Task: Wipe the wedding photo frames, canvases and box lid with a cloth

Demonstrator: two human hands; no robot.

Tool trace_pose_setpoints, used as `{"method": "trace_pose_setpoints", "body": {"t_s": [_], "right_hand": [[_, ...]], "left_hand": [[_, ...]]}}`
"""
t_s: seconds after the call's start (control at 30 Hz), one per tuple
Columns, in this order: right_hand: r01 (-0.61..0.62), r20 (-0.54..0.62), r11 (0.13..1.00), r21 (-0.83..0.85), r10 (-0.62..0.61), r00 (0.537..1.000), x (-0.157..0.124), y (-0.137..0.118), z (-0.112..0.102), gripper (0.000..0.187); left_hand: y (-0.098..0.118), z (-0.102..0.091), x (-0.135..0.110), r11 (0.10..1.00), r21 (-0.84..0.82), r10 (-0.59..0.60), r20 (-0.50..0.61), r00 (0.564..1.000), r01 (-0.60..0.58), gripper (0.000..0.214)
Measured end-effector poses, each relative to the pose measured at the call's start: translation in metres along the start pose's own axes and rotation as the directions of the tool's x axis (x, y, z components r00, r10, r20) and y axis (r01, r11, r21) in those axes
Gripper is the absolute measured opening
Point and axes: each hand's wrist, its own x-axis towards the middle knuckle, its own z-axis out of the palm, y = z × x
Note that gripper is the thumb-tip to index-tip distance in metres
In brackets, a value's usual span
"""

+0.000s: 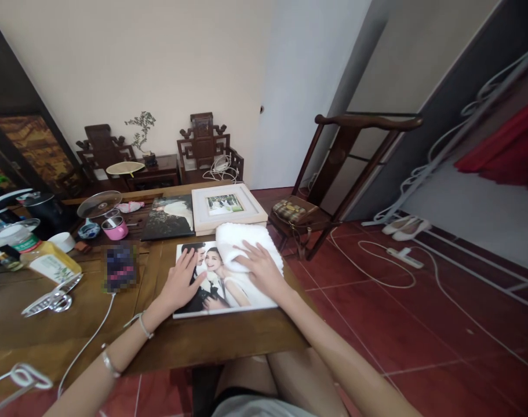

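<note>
Photo panel (226,284) is laid flat, picture up, near the right end of the bench (229,339), nearer edge just in from the bench's front edge. White cloth (229,236) is bunched over its far right corner. Panel judged stiff, fairly light; face looks smooth, so likely slippery and easily scratched or smudged. Best held by the edges, opposite sides, print face left unpinched. Cloth judged soft, light; can be taken anywhere.

Grip, left hand (182,282): fingers spread, laid on the panel's left part, nothing pinched. Grip, right hand (264,269): fingers spread over the cloth, held from above; whether any fold is caught under the palm cannot be told.
</note>
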Motion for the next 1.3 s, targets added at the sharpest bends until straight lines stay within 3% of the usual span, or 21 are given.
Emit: {"method": "trace_pose_setpoints", "body": {"t_s": [0.2, 0.33, 0.43, 0.5, 0.57, 0.73, 0.93, 1.3], "right_hand": [[-0.006, 0.015, 1.0, 0.02, 0.006, 1.0, 0.002, 0.003, -0.003, 0.064], [0.104, 0.036, 0.993, 0.05, -0.106, 0.994, -0.007, 0.012, -0.008, 0.058], [0.251, -0.052, 0.963, 0.097, -0.247, 0.968, -0.024, 0.019, -0.011, 0.044], [0.299, -0.16, 0.944, 0.139, -0.277, 0.948, -0.034, 0.022, -0.012, 0.037], [0.287, -0.232, 0.94, 0.183, -0.242, 0.942, -0.038, 0.023, -0.012, 0.034], [0.246, -0.264, 0.947, 0.206, -0.188, 0.946, -0.036, 0.023, -0.008, 0.027], [0.218, -0.159, 0.953, 0.213, -0.186, 0.97, -0.039, 0.026, -0.003, 0.023], [0.227, -0.15, 0.95, 0.215, -0.198, 0.969, -0.04, 0.029, -0.004, 0.031]], "left_hand": [[-0.004, 0.002, 0.001, 0.998, -0.028, 0.046, -0.04, 0.998, -0.047, 0.065], [-0.004, 0.007, 0.003, 0.997, -0.051, 0.05, -0.093, 0.994, -0.055, 0.064], [-0.002, 0.006, 0.005, 0.992, -0.104, 0.056, -0.131, 0.99, -0.07, 0.063], [0.0, 0.004, 0.006, 0.983, -0.168, 0.043, -0.165, 0.985, -0.071, 0.059], [0.002, 0.002, 0.007, 0.967, -0.242, 0.03, -0.197, 0.98, -0.078, 0.048], [0.002, 0.002, 0.009, 0.961, -0.272, -0.014, -0.202, 0.979, -0.042, 0.047], [0.006, 0.002, 0.011, 0.955, -0.293, -0.027, -0.2, 0.979, -0.033, 0.048], [0.009, 0.001, 0.01, 0.963, -0.263, 0.007, -0.204, 0.979, -0.061, 0.048]]}}
